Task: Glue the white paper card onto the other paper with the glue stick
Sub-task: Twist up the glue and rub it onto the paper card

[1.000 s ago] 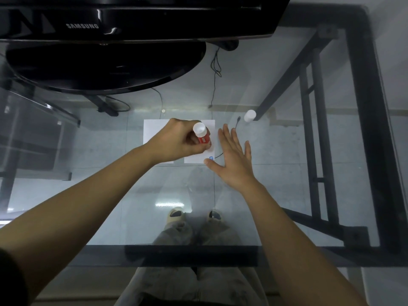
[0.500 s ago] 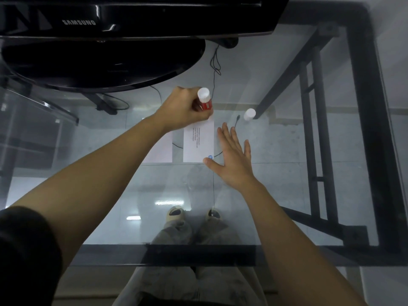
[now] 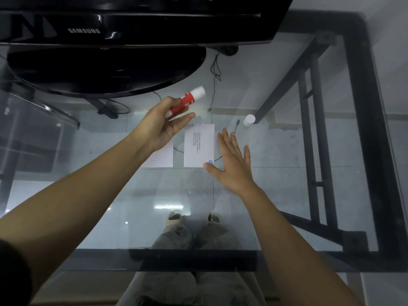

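"SAMSUNG" stands on the monitor (image 3: 84,30); the white paper card (image 3: 199,145) bears unreadably small print.

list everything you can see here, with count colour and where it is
glue stick: 1, red and white, held up in the left hand, above the papers
glue cap: 1, white, standing on the glass table, far right of the card
printed card: 1, white with small text and a blue logo, flat on the table centre
plain paper: 1, white, flat beside the card on its left, partly under the left hand
glass table: 1, clear top with black frame
monitor: 1, black, far edge of table
cables: several, black, seen through the glass
left hand: 1, loose grip on the glue stick
right hand: 1, open flat, thumb at the card's near right corner
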`<state>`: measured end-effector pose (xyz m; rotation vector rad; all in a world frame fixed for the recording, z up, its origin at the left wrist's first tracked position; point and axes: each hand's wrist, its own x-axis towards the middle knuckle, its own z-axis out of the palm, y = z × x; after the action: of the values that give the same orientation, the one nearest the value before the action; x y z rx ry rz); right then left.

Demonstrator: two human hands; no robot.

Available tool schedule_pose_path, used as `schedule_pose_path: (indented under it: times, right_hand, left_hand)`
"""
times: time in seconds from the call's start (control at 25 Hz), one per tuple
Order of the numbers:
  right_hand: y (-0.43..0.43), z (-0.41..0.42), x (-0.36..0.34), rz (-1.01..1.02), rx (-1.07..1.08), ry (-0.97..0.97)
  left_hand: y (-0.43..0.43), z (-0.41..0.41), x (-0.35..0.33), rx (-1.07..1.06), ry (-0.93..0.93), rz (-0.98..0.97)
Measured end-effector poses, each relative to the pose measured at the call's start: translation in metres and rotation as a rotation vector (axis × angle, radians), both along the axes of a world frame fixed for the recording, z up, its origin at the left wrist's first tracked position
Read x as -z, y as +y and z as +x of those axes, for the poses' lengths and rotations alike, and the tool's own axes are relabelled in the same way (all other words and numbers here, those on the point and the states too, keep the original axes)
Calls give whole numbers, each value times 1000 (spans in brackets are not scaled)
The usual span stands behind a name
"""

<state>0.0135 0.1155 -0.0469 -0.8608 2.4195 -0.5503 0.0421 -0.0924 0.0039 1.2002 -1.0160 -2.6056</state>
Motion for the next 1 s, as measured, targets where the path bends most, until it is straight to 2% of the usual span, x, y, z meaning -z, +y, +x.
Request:
schedule_pose_path:
  times: [0.08,0.24,0.32,0.48,0.6,0.8,0.88,1.0]
  right_hand:
    - [0,0,-1,10,-3,-3]
    - [-1,-1,-4,17,-6,-11]
    - [0,-1,-5,7,-5,-20]
    - [1,-1,-3,10,-1,-21]
    - [0,-1,-2,19,2,-19]
    - [0,-1,-1,12,-2,-20]
    - [2,-1,-2,2,-7,-25]
    - [3,-1,-2,-16,-7,-38]
  left_hand:
    - [-5,-15,-5,189,8,-192]
    - [1,-50,-14,560,17,-925]
    - [7,-66,-14,688,59,-1146]
    - [18,-91,-8,879,131,-1291]
    - [17,-99,-2,941,144,-1353]
    - [17,-98,1,952,119,-1326]
    - [10,-86,-4,887,94,-1277]
    - [-6,-47,-7,801,30,-1386]
